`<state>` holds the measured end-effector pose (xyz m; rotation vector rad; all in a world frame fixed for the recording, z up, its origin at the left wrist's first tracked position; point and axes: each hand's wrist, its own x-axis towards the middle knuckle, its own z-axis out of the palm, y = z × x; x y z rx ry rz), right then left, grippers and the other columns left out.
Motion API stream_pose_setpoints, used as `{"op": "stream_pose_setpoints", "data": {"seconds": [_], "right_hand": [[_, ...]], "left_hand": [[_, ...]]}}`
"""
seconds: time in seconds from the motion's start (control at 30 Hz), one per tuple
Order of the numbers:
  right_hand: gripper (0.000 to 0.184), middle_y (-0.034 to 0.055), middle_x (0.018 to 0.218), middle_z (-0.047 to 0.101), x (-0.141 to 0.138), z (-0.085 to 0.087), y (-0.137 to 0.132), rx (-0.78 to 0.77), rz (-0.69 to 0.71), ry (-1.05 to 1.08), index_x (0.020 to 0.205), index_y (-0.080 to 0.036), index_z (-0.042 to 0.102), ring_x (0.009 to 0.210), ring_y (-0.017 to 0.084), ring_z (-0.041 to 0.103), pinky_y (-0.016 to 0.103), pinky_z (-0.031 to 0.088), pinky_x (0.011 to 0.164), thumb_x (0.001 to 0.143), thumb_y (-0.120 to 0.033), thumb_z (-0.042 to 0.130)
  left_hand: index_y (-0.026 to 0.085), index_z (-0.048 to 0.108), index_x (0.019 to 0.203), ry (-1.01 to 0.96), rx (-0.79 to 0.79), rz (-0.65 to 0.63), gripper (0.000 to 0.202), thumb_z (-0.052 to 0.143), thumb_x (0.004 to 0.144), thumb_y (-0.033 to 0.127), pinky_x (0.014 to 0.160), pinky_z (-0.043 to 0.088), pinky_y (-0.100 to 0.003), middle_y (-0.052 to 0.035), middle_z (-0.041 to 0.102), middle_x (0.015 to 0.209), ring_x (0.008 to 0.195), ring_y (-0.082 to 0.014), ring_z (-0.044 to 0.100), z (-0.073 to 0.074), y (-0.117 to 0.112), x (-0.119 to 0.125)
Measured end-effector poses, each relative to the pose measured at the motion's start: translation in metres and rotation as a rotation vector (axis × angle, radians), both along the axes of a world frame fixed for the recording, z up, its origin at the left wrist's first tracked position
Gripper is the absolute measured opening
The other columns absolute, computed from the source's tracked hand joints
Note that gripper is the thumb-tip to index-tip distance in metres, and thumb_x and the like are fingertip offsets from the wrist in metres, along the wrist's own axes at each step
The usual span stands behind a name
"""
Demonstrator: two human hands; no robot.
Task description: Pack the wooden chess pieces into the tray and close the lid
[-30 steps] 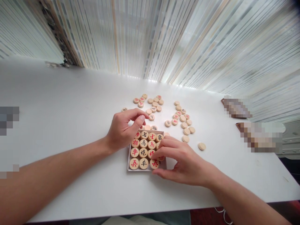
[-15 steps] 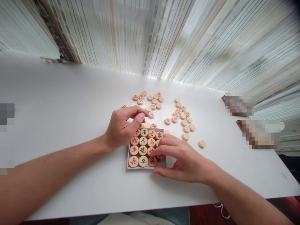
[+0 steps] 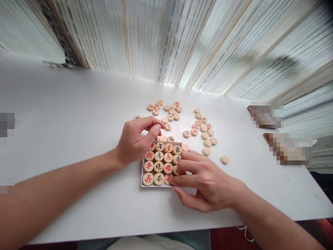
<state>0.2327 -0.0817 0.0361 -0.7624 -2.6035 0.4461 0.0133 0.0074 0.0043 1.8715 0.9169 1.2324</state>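
Observation:
A shallow white box (image 3: pixel 142 175) lies on the white table (image 3: pixel 78 132), filled with rows of round wooden chess pieces (image 3: pixel 159 156) marked in red and black. My left hand (image 3: pixel 135 140) rests at the box's far left corner, thumb and forefinger pinched together; what they hold is hidden. My right hand (image 3: pixel 205 182) lies over the box's right side, fingers curled, fingertips on the pieces in the near right corner. Several loose pieces (image 3: pixel 200 130) lie scattered beyond the box.
A single piece (image 3: pixel 224 159) sits apart at the right. Two blurred dark objects (image 3: pixel 288 147) lie at the table's right edge. Striped curtains (image 3: pixel 182 45) hang behind the table. The near table edge runs just below my forearms.
My right hand has slid toward me and to the right, uncovering pieces in the box's right column. My left hand has stayed in place.

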Motion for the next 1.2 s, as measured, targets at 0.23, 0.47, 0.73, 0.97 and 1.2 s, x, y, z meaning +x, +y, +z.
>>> {"op": "stream_pose_setpoints", "data": {"seconds": [0.23, 0.47, 0.73, 0.97, 1.2], "right_hand": [[0.021, 0.0042, 0.070, 0.056, 0.002, -0.001, 0.002, -0.003, 0.013, -0.001, 0.085, -0.017, 0.079, 0.068, 0.020, 0.042, 0.036, 0.038, 0.065, 0.094, -0.020, 0.060], [0.017, 0.0016, 0.061, 0.052, 0.005, -0.001, 0.006, 0.102, -0.063, 0.261, 0.077, -0.015, 0.073, 0.060, 0.017, 0.037, 0.034, 0.030, 0.057, 0.086, -0.014, 0.058], [0.020, -0.0032, 0.058, 0.051, 0.050, -0.001, 0.040, 0.007, -0.381, 0.227, 0.070, -0.019, 0.065, 0.053, 0.011, 0.041, 0.026, 0.033, 0.052, 0.086, -0.009, 0.058], [0.006, -0.0029, 0.070, 0.065, 0.045, 0.000, 0.038, -0.280, -0.290, 0.023, 0.088, -0.018, 0.074, 0.062, 0.010, 0.057, 0.021, 0.044, 0.060, 0.082, -0.018, 0.073], [0.007, -0.0014, 0.075, 0.069, 0.039, 0.001, 0.034, -0.310, -0.322, -0.137, 0.091, -0.019, 0.073, 0.064, 0.011, 0.057, 0.024, 0.044, 0.062, 0.085, -0.020, 0.074]], "left_hand": [[0.017, 0.078, 0.092, 0.005, 0.005, 0.000, 0.021, 0.058, 0.098, 0.021, 0.064, 0.053, -0.024, 0.0002, 0.075, 0.074, 0.061, -0.0122, 0.069, -0.001, 0.000, 0.000], [0.017, 0.078, 0.092, 0.020, 0.016, 0.009, 0.021, 0.059, 0.099, 0.021, 0.067, 0.054, -0.024, 0.0012, 0.074, 0.073, 0.065, -0.0128, 0.070, 0.000, 0.001, -0.002], [0.017, 0.077, 0.092, 0.037, 0.061, -0.007, 0.021, 0.058, 0.099, 0.021, 0.067, 0.053, -0.025, 0.0011, 0.074, 0.073, 0.064, -0.0126, 0.069, -0.002, 0.002, -0.004], [0.017, 0.077, 0.092, 0.043, 0.087, -0.005, 0.021, 0.058, 0.099, 0.019, 0.070, 0.054, -0.024, 0.0003, 0.076, 0.076, 0.069, -0.0135, 0.072, -0.002, 0.003, -0.002], [0.016, 0.077, 0.091, 0.047, 0.119, -0.001, 0.021, 0.057, 0.098, 0.017, 0.072, 0.054, -0.025, 0.0000, 0.077, 0.076, 0.072, -0.0140, 0.073, -0.001, 0.002, -0.002]]}}
